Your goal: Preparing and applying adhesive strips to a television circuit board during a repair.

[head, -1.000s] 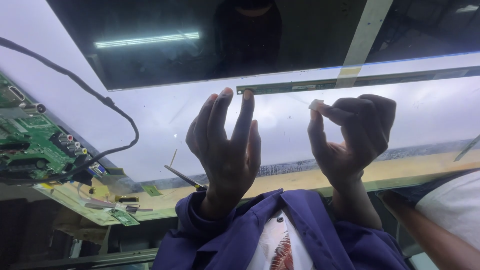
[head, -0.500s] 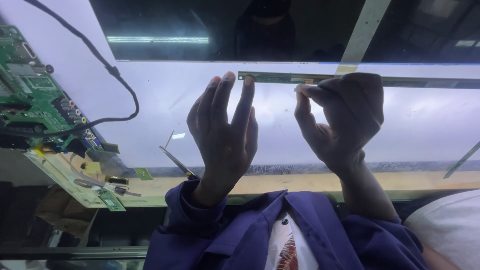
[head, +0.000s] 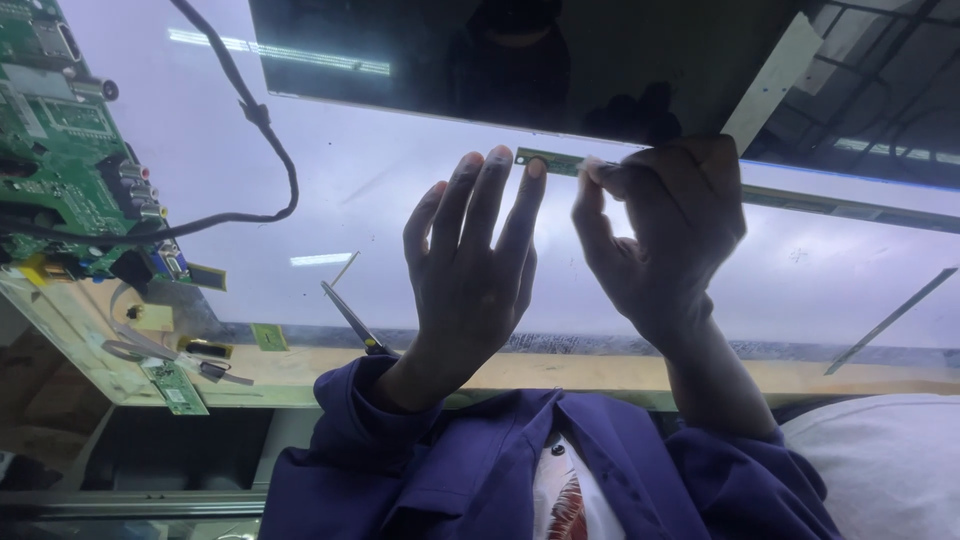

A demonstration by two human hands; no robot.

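Observation:
A narrow green strip board (head: 552, 160) runs along the lower edge of a dark display panel (head: 420, 60), above a pale white sheet (head: 330, 190). My left hand (head: 470, 270) is raised with its fingers spread, and one fingertip touches the strip's left end. My right hand (head: 665, 235) is just to the right of it. Its thumb and forefinger pinch the strip at a small whitish piece. Both sleeves are purple.
A green circuit board (head: 60, 150) with a black cable (head: 270, 140) lies at the left. Small board pieces (head: 175, 385) and flat ribbons sit below it. A thin dark tool (head: 352, 320) lies by my left wrist. A pale tape strip (head: 770, 75) crosses the panel. Someone's white garment (head: 880, 470) shows at bottom right.
Both hands have stayed at the strip's left end while the view shifted. My right hand's pinch has drawn closer to my left fingertip.

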